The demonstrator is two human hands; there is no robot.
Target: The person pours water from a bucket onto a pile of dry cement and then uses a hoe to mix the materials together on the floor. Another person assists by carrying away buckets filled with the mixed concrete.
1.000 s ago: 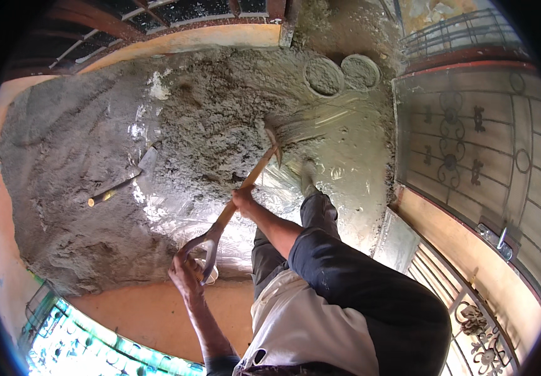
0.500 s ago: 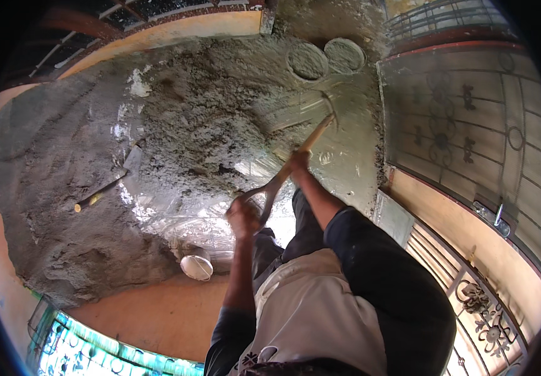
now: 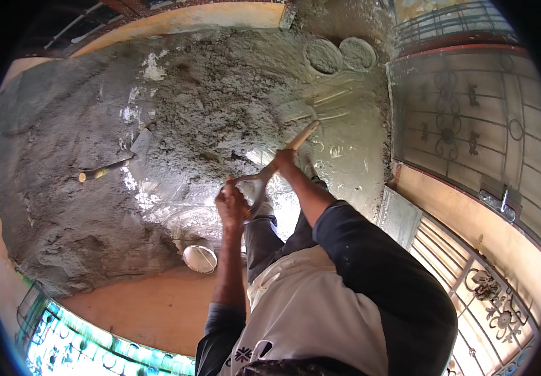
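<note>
Both of my hands are closed on a shovel (image 3: 264,175) with a wooden shaft and a forked grip. My left hand (image 3: 231,203) is wrapped round the grip at the near end. Farther up the shaft, my right hand (image 3: 285,161) has hold of the wood. The shovel slants away to the far right, and its blade is hard to make out against the wet floor. Left of it lies a broad heap of grey wet mortar (image 3: 208,113), with smeared slurry (image 3: 345,119) to its right.
A second tool with a short handle (image 3: 104,169) lies on the grey sand (image 3: 51,138) at left. Two round pans of mortar (image 3: 323,56) stand at the far right. A white bucket (image 3: 199,258) sits near the orange wall (image 3: 151,304). Metal grille doors (image 3: 458,119) line the right side.
My hands have drawn the shovel back, slightly left and nearer to me. Its far end has come off the slurry patch toward the heap. The whole view has shifted a little.
</note>
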